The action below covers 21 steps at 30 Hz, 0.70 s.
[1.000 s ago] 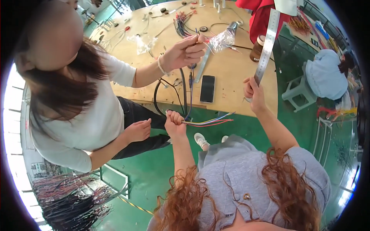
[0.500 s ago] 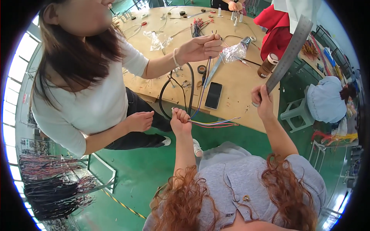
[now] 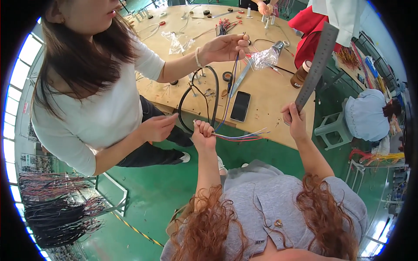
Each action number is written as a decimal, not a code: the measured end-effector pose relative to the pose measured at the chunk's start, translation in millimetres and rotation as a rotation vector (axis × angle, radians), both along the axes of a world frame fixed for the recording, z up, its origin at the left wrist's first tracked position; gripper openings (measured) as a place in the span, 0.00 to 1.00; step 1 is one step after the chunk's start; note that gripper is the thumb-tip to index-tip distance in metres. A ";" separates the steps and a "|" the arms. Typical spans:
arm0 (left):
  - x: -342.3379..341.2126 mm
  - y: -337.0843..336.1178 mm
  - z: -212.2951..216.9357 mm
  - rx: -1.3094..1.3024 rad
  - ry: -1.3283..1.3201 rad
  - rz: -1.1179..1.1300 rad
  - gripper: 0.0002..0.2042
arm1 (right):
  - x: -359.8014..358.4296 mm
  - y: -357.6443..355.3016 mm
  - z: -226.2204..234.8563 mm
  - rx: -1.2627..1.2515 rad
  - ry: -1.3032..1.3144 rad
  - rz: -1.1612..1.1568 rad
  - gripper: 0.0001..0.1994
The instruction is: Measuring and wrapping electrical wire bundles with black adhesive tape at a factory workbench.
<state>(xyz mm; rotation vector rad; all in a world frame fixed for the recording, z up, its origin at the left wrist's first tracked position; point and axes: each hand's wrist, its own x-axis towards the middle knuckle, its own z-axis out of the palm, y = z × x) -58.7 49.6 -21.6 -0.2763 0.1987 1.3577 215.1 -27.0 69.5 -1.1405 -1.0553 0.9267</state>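
My left hand (image 3: 203,133) is closed around a bundle of thin wires (image 3: 244,138), whose blue, red, white and yellow ends stick out to the right, beyond the table's near edge. In my right hand (image 3: 294,118) is the lower end of a long steel ruler (image 3: 317,65), tilted up over the table's right side. Opposite my left hand, a co-worker's raised hand (image 3: 225,48) pinches the ends of a few wires, with a dark blue wire (image 3: 232,82) hanging below. The co-worker's other hand (image 3: 159,128) is near my left fist, apart from it.
On the wooden table (image 3: 270,104) lie a black phone (image 3: 241,106), a black cable loop (image 3: 216,93), tape rolls, a second ruler (image 3: 242,78) and crumpled foil (image 3: 264,58). A brown bottle (image 3: 300,75) stands by the right edge. A grey stool (image 3: 333,130) is farther right.
The ruler in my right hand has swung a little left and lower. The co-worker's lower hand has risen slightly toward my left hand. My left hand keeps its hold on the wires.
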 end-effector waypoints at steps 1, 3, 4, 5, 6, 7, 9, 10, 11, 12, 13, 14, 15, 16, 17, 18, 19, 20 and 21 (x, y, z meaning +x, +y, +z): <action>-1.9 1.6 -2.5 -0.002 0.000 0.001 0.10 | 1.7 -0.5 0.4 -0.002 0.000 0.001 0.18; -5.5 1.7 -9.6 0.090 -0.060 -0.045 0.11 | 3.4 -5.2 -0.5 -0.154 -0.285 -0.006 0.15; -7.3 0.7 -13.0 0.083 -0.057 -0.045 0.11 | 1.1 -6.0 2.0 -0.161 -0.282 -0.004 0.15; -7.9 0.5 -10.3 0.046 -0.052 -0.033 0.11 | -4.8 -2.5 11.8 -0.042 -0.514 0.082 0.11; -8.8 -0.8 -8.3 0.010 -0.049 -0.027 0.10 | -10.5 -0.6 20.4 0.081 -0.745 0.165 0.09; -11.1 -1.5 -14.8 0.098 -0.040 -0.043 0.10 | -13.8 1.6 24.4 0.094 -0.827 0.245 0.10; -11.0 -1.3 -16.6 0.069 -0.080 -0.033 0.09 | -19.7 4.6 27.3 0.109 -0.955 0.338 0.11; -10.4 -0.8 -17.1 0.038 -0.121 -0.023 0.09 | -21.1 5.4 28.8 0.122 -1.082 0.433 0.13; -10.3 -2.3 -16.7 0.037 -0.118 -0.019 0.09 | -21.8 4.3 30.3 0.124 -1.080 0.437 0.13; -9.8 -3.1 -16.3 0.037 -0.081 0.022 0.09 | -21.3 3.0 32.2 0.114 -1.182 0.511 0.14; -10.0 -3.7 -15.9 0.036 -0.044 0.063 0.09 | -20.7 1.5 32.8 0.103 -1.285 0.586 0.15; -9.0 -4.2 -14.4 0.037 -0.045 0.066 0.09 | -18.1 -1.9 30.4 0.106 -1.286 0.589 0.15; -8.2 -4.5 -13.1 0.037 -0.066 0.069 0.09 | -15.4 -6.6 25.6 0.107 -1.287 0.590 0.15; -7.9 -5.0 -11.9 0.038 -0.086 0.073 0.08 | -14.7 -10.2 23.3 0.107 -1.287 0.592 0.16; -7.9 -5.2 -10.2 0.040 -0.089 0.074 0.08 | -16.0 -12.5 25.0 0.109 -1.290 0.593 0.16; -7.9 -5.2 -8.5 0.021 -0.091 0.085 0.08 | -17.3 -14.5 27.6 0.087 -1.273 0.609 0.16; -7.8 -5.1 -7.6 0.002 -0.093 0.095 0.08 | -18.2 -15.9 29.2 0.064 -1.255 0.625 0.15; -7.3 -4.7 -7.8 0.004 -0.095 0.093 0.08 | -18.3 -16.8 27.7 0.065 -1.258 0.621 0.15; -6.9 -4.7 -8.4 0.001 -0.085 0.108 0.08 | -18.1 -17.3 24.4 0.078 -1.248 0.613 0.15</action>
